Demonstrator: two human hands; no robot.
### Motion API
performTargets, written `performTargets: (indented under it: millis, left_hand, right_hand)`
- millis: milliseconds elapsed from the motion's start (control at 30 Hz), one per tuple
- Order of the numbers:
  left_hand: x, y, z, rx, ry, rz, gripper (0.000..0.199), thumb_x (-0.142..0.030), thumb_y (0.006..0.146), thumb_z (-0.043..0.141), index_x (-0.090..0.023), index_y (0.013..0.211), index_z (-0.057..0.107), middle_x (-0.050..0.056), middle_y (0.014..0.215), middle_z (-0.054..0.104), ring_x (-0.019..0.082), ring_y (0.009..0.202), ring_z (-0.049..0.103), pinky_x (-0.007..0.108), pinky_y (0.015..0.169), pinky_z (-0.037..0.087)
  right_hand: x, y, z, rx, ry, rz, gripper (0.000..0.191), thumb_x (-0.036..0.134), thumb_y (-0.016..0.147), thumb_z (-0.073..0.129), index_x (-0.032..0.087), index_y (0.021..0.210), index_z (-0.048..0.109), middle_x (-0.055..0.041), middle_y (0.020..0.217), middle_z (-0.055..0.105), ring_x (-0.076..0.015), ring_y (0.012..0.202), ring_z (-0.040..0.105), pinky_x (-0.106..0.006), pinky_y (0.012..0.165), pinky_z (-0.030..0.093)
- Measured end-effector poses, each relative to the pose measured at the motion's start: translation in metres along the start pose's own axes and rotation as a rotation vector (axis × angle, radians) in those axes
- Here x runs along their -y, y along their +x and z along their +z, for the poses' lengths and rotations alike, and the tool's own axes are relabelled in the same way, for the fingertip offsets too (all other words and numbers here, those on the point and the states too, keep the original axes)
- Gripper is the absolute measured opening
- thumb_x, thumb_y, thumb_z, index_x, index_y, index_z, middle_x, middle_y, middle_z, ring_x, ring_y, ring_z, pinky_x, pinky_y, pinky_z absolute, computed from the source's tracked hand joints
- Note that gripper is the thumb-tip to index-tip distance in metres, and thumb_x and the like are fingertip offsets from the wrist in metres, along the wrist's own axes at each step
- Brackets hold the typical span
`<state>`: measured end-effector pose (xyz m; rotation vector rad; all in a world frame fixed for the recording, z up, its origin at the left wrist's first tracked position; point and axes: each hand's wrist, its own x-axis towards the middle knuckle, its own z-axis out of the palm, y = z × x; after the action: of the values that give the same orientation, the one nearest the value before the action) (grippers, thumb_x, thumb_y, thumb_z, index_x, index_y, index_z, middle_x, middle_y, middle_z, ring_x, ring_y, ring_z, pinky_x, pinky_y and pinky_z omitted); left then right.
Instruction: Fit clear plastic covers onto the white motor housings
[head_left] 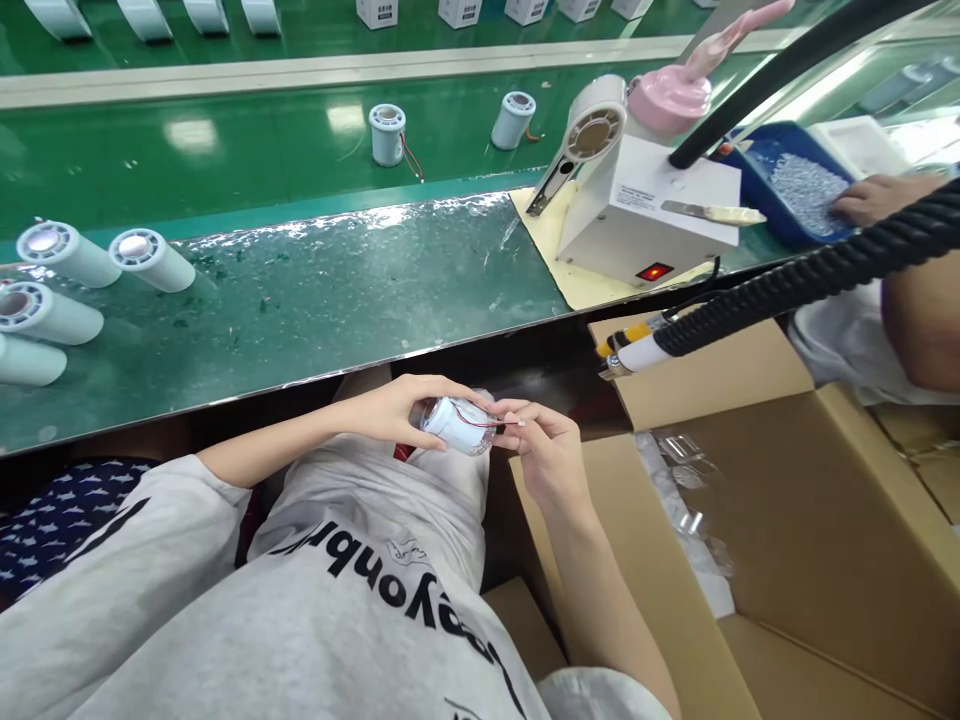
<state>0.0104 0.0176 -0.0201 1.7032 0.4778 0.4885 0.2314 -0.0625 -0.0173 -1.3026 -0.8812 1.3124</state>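
Note:
Above my lap, my left hand [405, 410] is wrapped round a pale blue cylindrical housing [459, 424]. Clear, shiny plastic seems to surround the housing, which lies tilted on its side. Thin red and dark wires run along it toward my right hand [541, 440]. The fingers of that hand pinch the wire ends near a small white tip, close against the housing's right end. On the bench [337, 300] to the left lie several longer pale blue cylinders [154, 262] with ringed ends.
A white machine [645, 210] with a lit red switch stands on the bench's right, a white handheld fan [596, 130] against it. Two housings [387, 135] sit on the green belt [247, 150]. An open carton [810, 500] with clear plastic pieces and a black hose [810, 265] are right. Another person's hand [877, 200] reaches into a blue bin [757, 185].

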Motion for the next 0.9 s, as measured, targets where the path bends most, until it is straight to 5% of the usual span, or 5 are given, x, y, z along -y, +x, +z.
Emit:
performTargets:
  millis: [100, 200, 367, 633, 900]
  left_hand:
    - [0.0, -0.003, 0.003, -0.047, -0.18, -0.091, 0.066, -0.032, 0.075, 0.085, -0.021, 0.137, 0.064, 0.014, 0.135, 0.068, 0.025, 0.108, 0.069, 0.033, 0.09, 0.054]
    - [-0.003, -0.008, 0.006, -0.089, -0.341, -0.215, 0.067, -0.028, 0.074, 0.086, -0.02, 0.136, 0.063, 0.014, 0.133, 0.068, 0.02, 0.099, 0.07, 0.032, 0.086, 0.055]
    - [-0.006, -0.011, 0.005, -0.072, -0.395, -0.244, 0.067, -0.027, 0.076, 0.085, -0.022, 0.139, 0.062, 0.013, 0.136, 0.068, 0.019, 0.099, 0.07, 0.031, 0.086, 0.056]
    - [-0.015, -0.013, 0.001, 0.03, -0.283, -0.059, 0.071, -0.025, 0.076, 0.087, -0.031, 0.143, 0.062, 0.011, 0.154, 0.057, 0.031, 0.138, 0.058, 0.043, 0.111, 0.05]
    - [-0.02, -0.015, 0.001, 0.022, -0.166, -0.018, 0.069, -0.025, 0.078, 0.086, -0.032, 0.143, 0.062, 0.011, 0.156, 0.055, 0.032, 0.142, 0.054, 0.045, 0.111, 0.051]
  right_hand:
    - [-0.001, 0.0, -0.004, 0.119, -0.06, -0.121, 0.029, 0.049, 0.081, 0.081, 0.024, 0.069, 0.075, -0.0089, 0.099, 0.079, -0.0309, 0.101, 0.076, -0.042, 0.072, 0.067]
    - [0.0, -0.004, -0.007, 0.284, -0.321, -0.317, 0.027, 0.047, 0.08, 0.085, 0.028, 0.098, 0.08, -0.0098, 0.126, 0.074, -0.0347, 0.124, 0.067, -0.053, 0.102, 0.059]
    - [-0.003, -0.014, -0.008, 0.269, -0.579, -0.499, 0.029, 0.031, 0.085, 0.082, 0.029, 0.113, 0.074, -0.0081, 0.136, 0.07, -0.0313, 0.129, 0.065, -0.052, 0.113, 0.052]
    - [-0.001, -0.021, -0.016, 0.29, -0.504, -0.377, 0.038, 0.043, 0.084, 0.083, 0.027, 0.116, 0.068, -0.0086, 0.12, 0.075, -0.0309, 0.117, 0.072, -0.045, 0.1, 0.061]
    - [0.005, -0.023, -0.011, 0.312, -0.32, -0.219, 0.044, 0.044, 0.082, 0.085, 0.028, 0.117, 0.066, -0.0079, 0.125, 0.072, -0.0274, 0.114, 0.072, -0.043, 0.097, 0.064]
